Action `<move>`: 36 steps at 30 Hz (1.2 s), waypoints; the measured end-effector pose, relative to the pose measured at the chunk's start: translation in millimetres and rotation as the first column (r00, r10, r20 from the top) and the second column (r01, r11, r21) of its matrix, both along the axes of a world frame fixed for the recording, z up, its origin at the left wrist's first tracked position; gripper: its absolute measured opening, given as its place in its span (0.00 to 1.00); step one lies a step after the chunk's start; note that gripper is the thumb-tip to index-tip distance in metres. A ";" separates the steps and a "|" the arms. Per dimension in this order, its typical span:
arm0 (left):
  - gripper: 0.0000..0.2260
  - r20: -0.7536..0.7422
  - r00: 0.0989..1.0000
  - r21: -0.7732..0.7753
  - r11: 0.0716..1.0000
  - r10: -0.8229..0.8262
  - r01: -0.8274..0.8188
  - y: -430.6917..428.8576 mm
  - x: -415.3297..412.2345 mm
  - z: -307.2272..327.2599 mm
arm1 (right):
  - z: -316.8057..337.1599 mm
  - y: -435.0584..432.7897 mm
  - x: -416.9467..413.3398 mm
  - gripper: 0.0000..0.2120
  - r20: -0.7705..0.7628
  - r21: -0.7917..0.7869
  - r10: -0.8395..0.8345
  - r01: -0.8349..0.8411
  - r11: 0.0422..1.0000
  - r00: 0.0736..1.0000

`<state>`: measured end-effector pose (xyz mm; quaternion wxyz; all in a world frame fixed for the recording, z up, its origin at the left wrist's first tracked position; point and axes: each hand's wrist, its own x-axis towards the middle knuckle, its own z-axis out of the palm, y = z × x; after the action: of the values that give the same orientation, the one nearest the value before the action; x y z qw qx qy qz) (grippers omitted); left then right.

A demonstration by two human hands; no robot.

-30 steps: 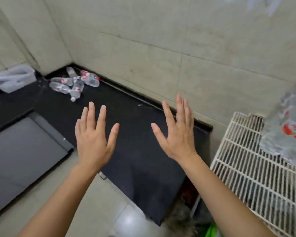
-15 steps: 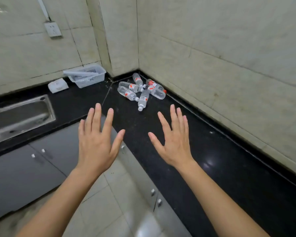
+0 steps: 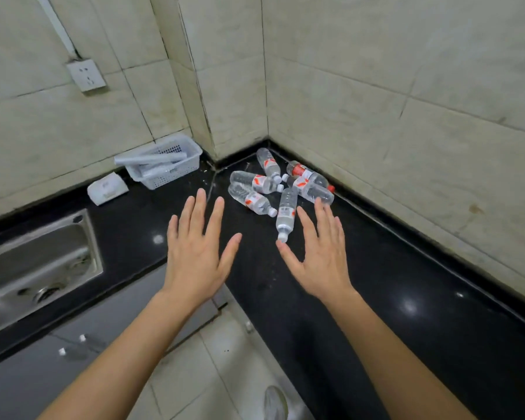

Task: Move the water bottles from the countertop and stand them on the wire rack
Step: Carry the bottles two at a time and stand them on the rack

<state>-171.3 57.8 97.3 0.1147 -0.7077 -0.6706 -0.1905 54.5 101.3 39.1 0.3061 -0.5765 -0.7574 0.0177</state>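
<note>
Since the water bottles [image 3: 281, 189] lie jumbled in the desk's [image 3: 376, 268] far corner, my left hand [image 3: 196, 256] and right hand [image 3: 322, 259] hover flat-fingered and empty.

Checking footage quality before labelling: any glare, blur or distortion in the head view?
Head view: small glare spots on the black countertop; wide-angle lens makes wall seams splay outward; water bottles sharp enough to show red labels; left hand and right hand crisp, no motion blur.

Dim, even overhead light; small glare spots on the black countertop [image 3: 437, 328] at four o'clock; wide-angle edges bow.
</note>
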 end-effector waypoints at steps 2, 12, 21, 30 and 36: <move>0.32 -0.038 0.999 -0.037 0.999 -0.020 0.018 40.1 -8.0 0.9 | -6.6 33.6 -5.6 0.37 -0.041 -0.026 -0.022 0.021 0.999 0.999; 0.34 -0.068 0.994 -0.363 0.930 -0.088 0.057 181.3 -45.6 -60.2 | -59.0 143.0 -25.6 0.48 -0.127 -0.562 -0.202 0.097 0.821 0.971; 0.33 -0.092 0.912 -0.646 0.721 -0.401 0.252 335.2 -56.7 -131.8 | -115.5 190.2 -55.9 0.53 -0.115 -0.823 -0.438 0.161 0.544 0.891; 0.34 -0.093 0.666 -0.768 0.479 -0.740 0.425 454.2 -80.0 -211.2 | -149.5 210.3 -128.7 0.46 -0.001 -0.865 -0.706 0.354 0.356 0.708; 0.32 -0.041 0.652 -0.643 0.520 -0.757 0.563 464.0 -86.5 -223.4 | -161.9 213.7 -148.4 0.35 -0.168 -0.832 -0.881 0.416 0.367 0.441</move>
<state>-257.8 521.8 -126.1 -0.0822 -0.9299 -0.3415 0.1094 -93.9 315.0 -122.9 0.2671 -0.8695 -0.2312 0.3452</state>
